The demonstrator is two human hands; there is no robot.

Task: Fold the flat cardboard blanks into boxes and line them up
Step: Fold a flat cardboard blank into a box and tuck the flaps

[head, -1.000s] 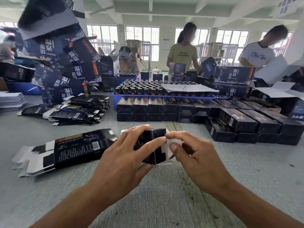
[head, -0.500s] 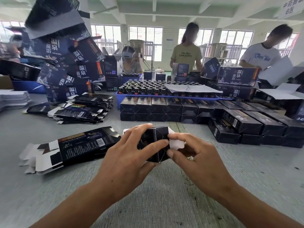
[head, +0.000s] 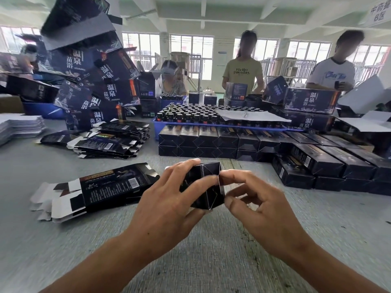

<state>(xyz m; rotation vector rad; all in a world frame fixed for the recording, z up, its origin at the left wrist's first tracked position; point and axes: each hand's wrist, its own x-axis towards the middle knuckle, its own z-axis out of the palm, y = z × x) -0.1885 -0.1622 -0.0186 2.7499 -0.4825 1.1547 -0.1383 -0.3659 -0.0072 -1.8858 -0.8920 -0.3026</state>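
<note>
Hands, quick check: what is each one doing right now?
Left hand: grips the half-folded box, fingers curled round it.
Right hand: pinches the box's end flap with curled fingertips.

The half-folded box [head: 204,185] is looking like thin printed cardboard, dark with a slight sheen, raw white showing along the cut edges. The flat blank [head: 99,188] beside it is showing the same glossy dark print and matt white unprinted flaps. The table [head: 211,250] is wearing a grey, rough, woven-looking cloth cover. The tray [head: 157,129] under the bottles is looking like smooth blue plastic.
</note>
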